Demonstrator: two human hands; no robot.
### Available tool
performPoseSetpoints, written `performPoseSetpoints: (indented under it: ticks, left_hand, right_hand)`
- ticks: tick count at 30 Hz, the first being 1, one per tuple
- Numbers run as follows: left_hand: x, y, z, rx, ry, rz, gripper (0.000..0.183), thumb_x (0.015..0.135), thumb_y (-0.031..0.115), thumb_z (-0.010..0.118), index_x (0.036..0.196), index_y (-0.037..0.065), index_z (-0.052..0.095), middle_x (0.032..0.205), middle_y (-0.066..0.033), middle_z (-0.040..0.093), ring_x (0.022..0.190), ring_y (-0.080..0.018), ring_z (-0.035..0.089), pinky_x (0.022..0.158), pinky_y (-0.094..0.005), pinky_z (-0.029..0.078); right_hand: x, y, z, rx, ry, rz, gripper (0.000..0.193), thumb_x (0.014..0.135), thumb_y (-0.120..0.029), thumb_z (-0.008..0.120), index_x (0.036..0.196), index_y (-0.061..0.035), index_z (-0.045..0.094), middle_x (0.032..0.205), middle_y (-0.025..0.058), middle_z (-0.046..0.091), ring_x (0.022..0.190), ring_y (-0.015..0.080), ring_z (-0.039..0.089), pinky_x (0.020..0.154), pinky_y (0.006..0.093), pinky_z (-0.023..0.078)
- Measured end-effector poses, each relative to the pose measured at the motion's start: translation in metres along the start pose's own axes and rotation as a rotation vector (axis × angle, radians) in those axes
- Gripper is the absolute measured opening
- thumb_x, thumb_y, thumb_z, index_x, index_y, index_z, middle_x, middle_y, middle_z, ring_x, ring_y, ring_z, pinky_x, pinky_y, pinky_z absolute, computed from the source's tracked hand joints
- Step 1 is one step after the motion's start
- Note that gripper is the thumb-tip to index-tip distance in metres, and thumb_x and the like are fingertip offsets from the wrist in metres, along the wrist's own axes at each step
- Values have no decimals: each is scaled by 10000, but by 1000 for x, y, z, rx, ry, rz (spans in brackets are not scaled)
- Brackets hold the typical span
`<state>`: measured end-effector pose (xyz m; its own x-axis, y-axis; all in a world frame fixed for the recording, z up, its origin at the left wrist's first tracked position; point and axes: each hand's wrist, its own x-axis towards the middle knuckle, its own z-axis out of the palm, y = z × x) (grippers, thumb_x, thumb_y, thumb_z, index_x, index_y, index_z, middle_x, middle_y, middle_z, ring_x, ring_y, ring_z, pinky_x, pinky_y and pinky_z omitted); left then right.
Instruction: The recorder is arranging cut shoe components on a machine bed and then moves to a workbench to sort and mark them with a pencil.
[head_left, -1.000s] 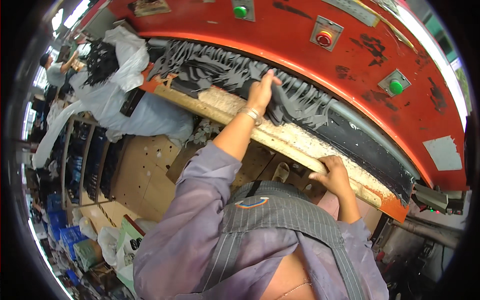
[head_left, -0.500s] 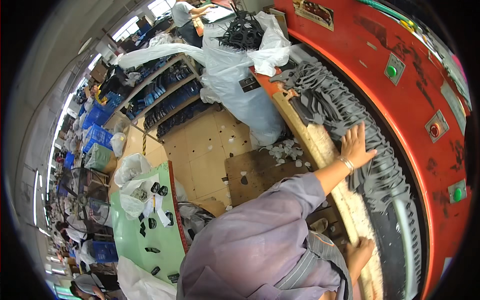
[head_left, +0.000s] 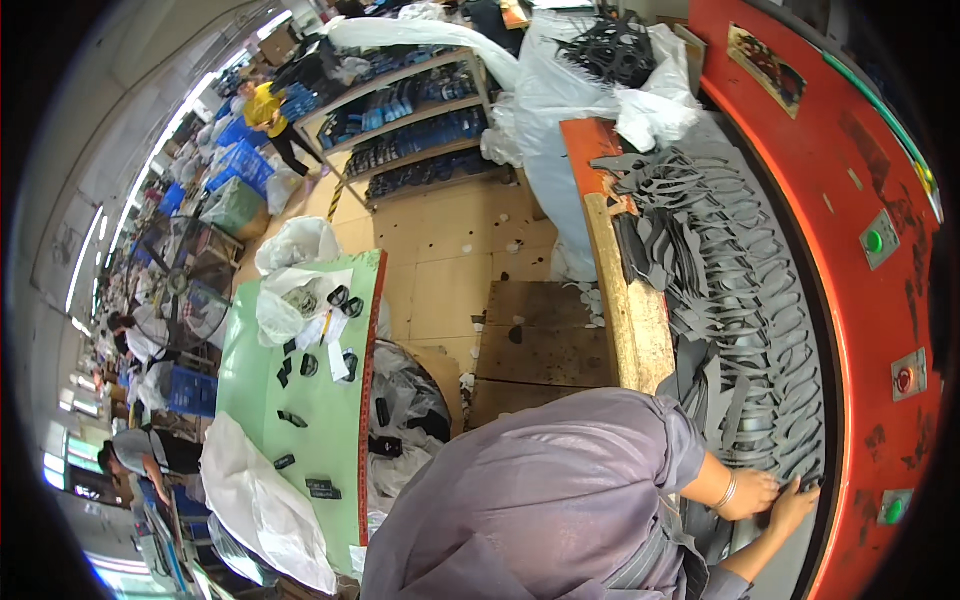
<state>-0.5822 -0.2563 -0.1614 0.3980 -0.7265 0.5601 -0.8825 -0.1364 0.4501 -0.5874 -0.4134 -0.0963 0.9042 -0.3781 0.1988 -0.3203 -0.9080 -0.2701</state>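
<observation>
A long grey sheet (head_left: pixel 745 335), cut in rows of curved, sole-like shapes, lies along the bed of a red machine (head_left: pixel 800 150). My left hand (head_left: pixel 750 493), with bangles at the wrist, has its fingers curled down at the sheet's near end. Right beside it, my right hand (head_left: pixel 793 508) is closed at the sheet's edge by the machine, with a small dark bit at its fingertips. What either hand grips is too small to make out. Loose grey strips (head_left: pixel 655 245) are heaped at the far left of the bed.
A worn wooden beam (head_left: pixel 640 330) edges the bed. Green and red buttons (head_left: pixel 906 376) sit on the machine. To the left stand a green table (head_left: pixel 335 430) with black parts and a shelf rack (head_left: pixel 420 125). A person in yellow (head_left: pixel 265 110) is farther off.
My left hand has left its spread-out place on the grey strips, and my right hand has left the wooden beam. Both have come together at the sheet's near end. The view has shifted.
</observation>
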Motion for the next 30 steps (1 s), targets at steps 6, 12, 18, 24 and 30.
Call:
performPoseSetpoints:
  ticks: [6,12,18,24,30]
  left_hand:
    - [-1,5,10,98,55,10,547,773,329,587,1196,-16,555,1294,-176,520,1263,-321,431,1099,-440,272]
    - [15,20,-46,-107,-72,-120,590,811,347,539,1232,-64,502,1209,-211,533,1201,-334,458,1045,-436,325]
    - [51,84,-100,-742,113,-698,561,877,324,538,1235,-88,409,1259,-246,431,1207,-375,416,1017,-429,344]
    - [32,99,-83,-613,274,-555,306,859,131,586,1075,-19,430,1081,-193,466,1044,-356,481,904,-411,394]
    - [16,112,-83,-862,417,-621,571,805,341,707,1113,-50,428,1076,-230,549,1007,-354,563,869,-420,440]
  right_hand:
    - [3,57,11,203,-8,44,517,940,-328,539,1261,66,445,1245,234,520,1113,359,528,924,408,435]
    - [-49,69,-31,580,121,44,538,948,-235,552,1363,46,356,1305,182,463,1090,259,523,913,360,444]
    - [-116,-19,-52,1311,-73,158,498,944,-107,543,1377,-7,320,1246,127,496,1081,199,546,842,309,479]
    - [-128,-24,-34,1509,-297,103,490,870,-61,576,1307,38,379,1207,109,520,1051,190,556,896,290,438]
    - [-151,-22,-35,1415,-285,59,328,924,-144,588,1178,46,506,1079,95,586,982,157,572,870,271,447]
